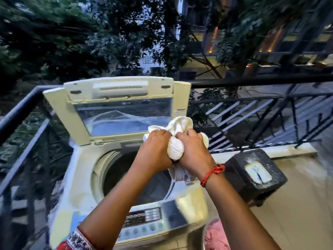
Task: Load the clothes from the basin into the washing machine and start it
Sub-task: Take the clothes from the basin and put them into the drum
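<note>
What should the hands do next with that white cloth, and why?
Probably let go, so the white cloth drops into the drum. Both the left hand and the right hand grip it bunched up right above the washing machine's round opening, and the lid already stands open, so nothing blocks the way down.

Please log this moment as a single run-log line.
stage: loading | left hand and right hand: both grip white cloth above open drum | lid: up | machine: not started
</note>
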`<action>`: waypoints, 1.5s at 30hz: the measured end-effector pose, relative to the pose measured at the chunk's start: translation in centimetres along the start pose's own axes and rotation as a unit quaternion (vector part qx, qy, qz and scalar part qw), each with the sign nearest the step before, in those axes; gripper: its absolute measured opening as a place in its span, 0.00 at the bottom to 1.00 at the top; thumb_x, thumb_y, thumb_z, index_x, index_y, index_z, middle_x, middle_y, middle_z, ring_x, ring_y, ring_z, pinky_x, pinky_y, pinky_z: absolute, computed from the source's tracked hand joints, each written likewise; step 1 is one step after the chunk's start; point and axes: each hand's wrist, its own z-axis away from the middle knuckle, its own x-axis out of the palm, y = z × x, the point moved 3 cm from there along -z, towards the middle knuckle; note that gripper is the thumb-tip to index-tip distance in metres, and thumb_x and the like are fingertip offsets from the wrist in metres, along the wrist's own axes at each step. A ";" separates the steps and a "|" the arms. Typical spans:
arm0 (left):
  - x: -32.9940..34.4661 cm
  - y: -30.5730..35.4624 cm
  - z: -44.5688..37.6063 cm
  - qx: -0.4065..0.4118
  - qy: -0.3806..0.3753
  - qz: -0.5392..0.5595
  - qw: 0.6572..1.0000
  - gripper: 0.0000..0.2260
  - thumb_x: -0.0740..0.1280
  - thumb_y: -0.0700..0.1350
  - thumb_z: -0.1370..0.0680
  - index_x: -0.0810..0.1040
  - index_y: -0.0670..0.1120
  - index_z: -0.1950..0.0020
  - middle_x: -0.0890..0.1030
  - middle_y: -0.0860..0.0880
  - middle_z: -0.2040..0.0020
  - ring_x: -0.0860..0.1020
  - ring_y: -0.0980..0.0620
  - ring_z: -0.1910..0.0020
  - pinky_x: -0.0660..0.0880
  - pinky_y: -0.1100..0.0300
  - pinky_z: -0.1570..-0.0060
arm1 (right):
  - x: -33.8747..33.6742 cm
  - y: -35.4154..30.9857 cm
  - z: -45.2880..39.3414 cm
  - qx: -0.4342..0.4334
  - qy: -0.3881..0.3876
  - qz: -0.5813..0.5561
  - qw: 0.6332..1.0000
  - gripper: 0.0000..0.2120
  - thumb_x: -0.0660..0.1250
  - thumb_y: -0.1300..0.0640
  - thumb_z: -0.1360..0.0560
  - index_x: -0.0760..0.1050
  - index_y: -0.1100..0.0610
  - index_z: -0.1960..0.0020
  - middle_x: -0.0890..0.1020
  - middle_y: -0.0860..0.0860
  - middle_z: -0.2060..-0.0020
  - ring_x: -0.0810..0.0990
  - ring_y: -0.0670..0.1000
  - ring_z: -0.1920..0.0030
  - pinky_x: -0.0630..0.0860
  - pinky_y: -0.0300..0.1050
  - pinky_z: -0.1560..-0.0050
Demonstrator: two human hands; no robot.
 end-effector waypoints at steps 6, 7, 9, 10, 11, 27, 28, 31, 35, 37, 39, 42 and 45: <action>-2.8 -9.2 2.3 -0.049 -0.021 -0.022 0.998 0.21 0.71 0.50 0.34 0.74 0.46 0.44 0.77 0.47 0.44 0.74 0.45 0.43 0.74 0.52 0.46 | 6.5 -7.1 -3.5 -0.027 -0.023 -0.025 0.999 0.16 0.73 0.54 0.35 0.75 0.48 0.48 0.68 0.49 0.52 0.69 0.57 0.48 0.70 0.46 0.51; -2.9 -10.4 2.6 -0.057 -0.031 -0.027 0.998 0.22 0.71 0.50 0.34 0.74 0.46 0.43 0.77 0.46 0.43 0.74 0.45 0.42 0.73 0.52 0.44 | 7.5 -7.9 -3.9 -0.030 -0.033 -0.032 0.999 0.17 0.73 0.54 0.36 0.75 0.48 0.47 0.69 0.51 0.51 0.69 0.57 0.48 0.72 0.47 0.50; -2.9 -12.5 3.2 -0.067 -0.044 -0.035 0.996 0.23 0.71 0.50 0.34 0.73 0.46 0.41 0.77 0.46 0.42 0.73 0.45 0.41 0.73 0.52 0.42 | 9.3 -9.0 -4.6 -0.033 -0.049 -0.041 0.997 0.20 0.74 0.53 0.37 0.76 0.49 0.47 0.72 0.53 0.49 0.71 0.58 0.47 0.73 0.47 0.49; -2.6 -13.6 3.4 -0.078 -0.053 -0.034 0.995 0.24 0.71 0.50 0.34 0.73 0.46 0.40 0.77 0.46 0.42 0.73 0.45 0.40 0.73 0.51 0.42 | 10.4 -9.4 -5.0 -0.034 -0.060 -0.041 0.997 0.20 0.75 0.54 0.37 0.76 0.49 0.46 0.72 0.54 0.48 0.71 0.58 0.47 0.72 0.47 0.50; -2.3 -14.6 3.7 -0.090 -0.061 -0.032 0.994 0.24 0.71 0.50 0.34 0.73 0.46 0.40 0.76 0.46 0.42 0.72 0.45 0.39 0.74 0.50 0.42 | 11.4 -9.7 -5.3 -0.036 -0.070 -0.039 0.996 0.20 0.74 0.54 0.37 0.76 0.49 0.46 0.73 0.54 0.48 0.71 0.58 0.46 0.70 0.46 0.50; 8.1 -22.5 5.4 -0.204 -0.116 -0.001 0.972 0.28 0.70 0.53 0.33 0.71 0.48 0.35 0.76 0.48 0.38 0.71 0.46 0.37 0.76 0.48 0.44 | 24.2 -5.2 -8.4 -0.040 -0.241 -0.061 0.968 0.24 0.74 0.53 0.36 0.75 0.50 0.42 0.73 0.57 0.45 0.71 0.62 0.45 0.72 0.51 0.43; 8.6 -22.6 5.3 -0.206 -0.119 -0.005 0.971 0.29 0.70 0.53 0.33 0.70 0.48 0.34 0.75 0.48 0.37 0.71 0.46 0.36 0.76 0.48 0.44 | 24.7 -4.8 -8.5 -0.038 -0.246 -0.061 0.967 0.24 0.74 0.53 0.36 0.75 0.51 0.41 0.73 0.57 0.45 0.71 0.62 0.45 0.73 0.52 0.42; 10.1 -23.0 5.0 -0.203 -0.137 -0.020 0.969 0.32 0.71 0.55 0.33 0.68 0.48 0.31 0.73 0.48 0.33 0.68 0.45 0.33 0.75 0.47 0.43 | 26.1 -3.4 -8.7 -0.024 -0.265 -0.064 0.962 0.24 0.72 0.54 0.34 0.73 0.51 0.39 0.72 0.56 0.41 0.70 0.61 0.42 0.72 0.52 0.40; 12.1 -23.4 5.1 -0.209 -0.186 -0.016 0.960 0.37 0.75 0.57 0.35 0.66 0.50 0.30 0.64 0.50 0.25 0.59 0.44 0.25 0.71 0.41 0.37 | 27.7 -2.0 -8.6 -0.012 -0.294 -0.051 0.954 0.27 0.73 0.53 0.34 0.72 0.52 0.36 0.69 0.55 0.36 0.72 0.62 0.40 0.72 0.54 0.38; 13.1 -23.6 5.3 -0.212 -0.204 -0.006 0.956 0.39 0.76 0.57 0.35 0.64 0.51 0.28 0.61 0.51 0.24 0.56 0.45 0.24 0.67 0.39 0.34 | 28.0 -1.4 -8.5 -0.016 -0.301 -0.049 0.952 0.29 0.75 0.55 0.35 0.72 0.53 0.35 0.68 0.56 0.33 0.71 0.62 0.37 0.71 0.52 0.36; 13.8 -23.7 5.4 -0.208 -0.213 0.003 0.954 0.38 0.76 0.57 0.33 0.63 0.52 0.28 0.61 0.50 0.24 0.57 0.46 0.24 0.66 0.42 0.32 | 27.8 -0.7 -8.3 -0.019 -0.299 -0.048 0.953 0.28 0.75 0.56 0.34 0.72 0.52 0.35 0.67 0.56 0.31 0.69 0.61 0.35 0.70 0.50 0.35; 14.0 -23.3 5.6 -0.209 -0.202 0.004 0.957 0.34 0.75 0.56 0.31 0.65 0.52 0.29 0.63 0.51 0.25 0.60 0.47 0.25 0.69 0.43 0.34 | 27.3 0.1 -8.2 -0.023 -0.277 -0.044 0.960 0.27 0.76 0.58 0.34 0.73 0.52 0.37 0.68 0.55 0.32 0.68 0.60 0.33 0.71 0.52 0.35; 13.9 -22.6 5.5 -0.194 -0.187 -0.006 0.963 0.33 0.74 0.54 0.31 0.66 0.51 0.30 0.64 0.51 0.26 0.62 0.47 0.27 0.71 0.45 0.36 | 26.5 0.5 -8.2 -0.019 -0.260 -0.036 0.965 0.28 0.76 0.60 0.34 0.72 0.53 0.36 0.68 0.56 0.32 0.67 0.59 0.32 0.70 0.51 0.33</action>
